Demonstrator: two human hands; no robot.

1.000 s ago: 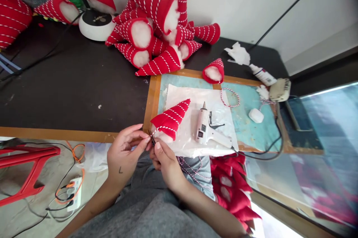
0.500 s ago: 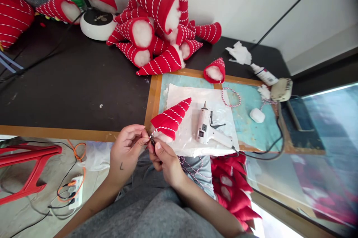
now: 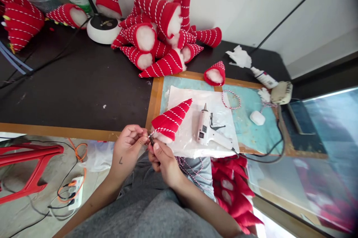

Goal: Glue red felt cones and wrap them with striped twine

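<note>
A red cone (image 3: 173, 118) wound with white twisted cord lies on a white sheet (image 3: 184, 148), its stuffed end toward me. My left hand (image 3: 130, 148) pinches the loose end of the cord at the cone's lower left. In my right hand (image 3: 165, 159) is a small dark cutting tool (image 3: 151, 140), its tip at the cord beside my left fingertips. Which kind of tool it is, I cannot tell for sure. A white glue gun (image 3: 209, 130) lies to the right of the cone.
Stuffed red cones (image 3: 159, 36) are piled at the back. A cord loop (image 3: 231, 100), a small cone (image 3: 215, 74), a bottle (image 3: 264, 77) and a white case (image 3: 257, 118) lie right. A lamp base (image 3: 103, 29) stands back left.
The view has shifted slightly, so the background sits a little lower and to the right. Both hands keep nearly the same pose at the cord's end.
</note>
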